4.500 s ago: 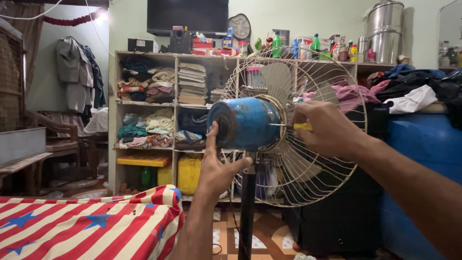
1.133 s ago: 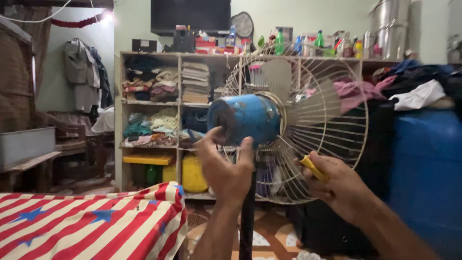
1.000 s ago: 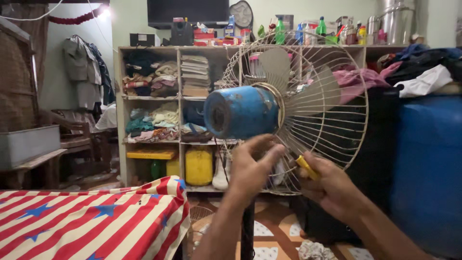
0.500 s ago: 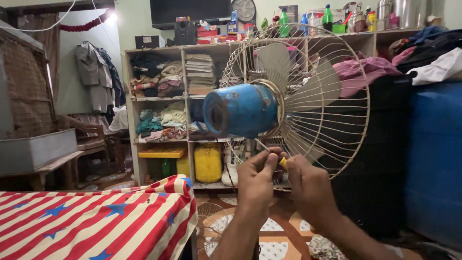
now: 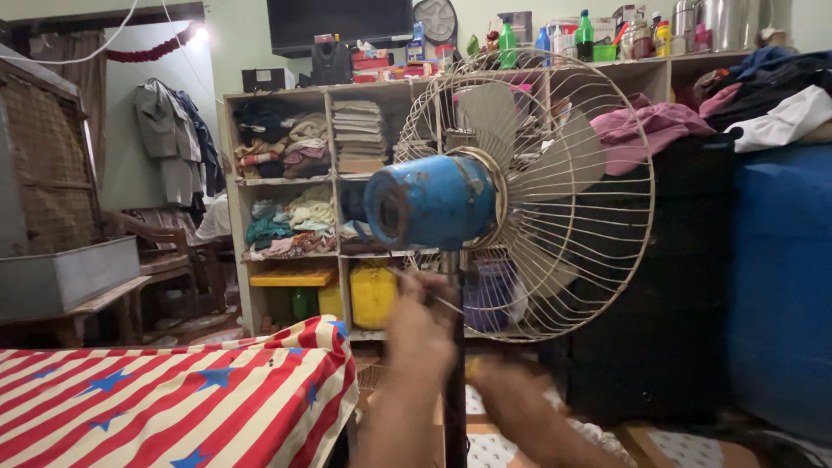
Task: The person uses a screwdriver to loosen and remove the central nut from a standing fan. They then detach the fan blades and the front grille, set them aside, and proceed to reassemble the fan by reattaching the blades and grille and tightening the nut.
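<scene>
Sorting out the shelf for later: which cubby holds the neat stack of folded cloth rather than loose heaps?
The top-row cubby with the flat folded stack, just left of the fan guard; the neighbouring cubbies hold crumpled piles.

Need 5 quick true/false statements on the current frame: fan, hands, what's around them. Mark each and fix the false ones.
1. The fan's motor housing is blue. True.
2. The wire guard is off the fan and lying on the floor. False: it sits mounted behind the motor housing, with the blades inside it.
3. Both hands are low, near the fan pole. True: the left hand and right hand are blurred, below the motor.
4. The cloth at lower left is plain green. False: it has red and white stripes with blue stars.
5. The shelf unit behind holds folded clothes. True.
</scene>
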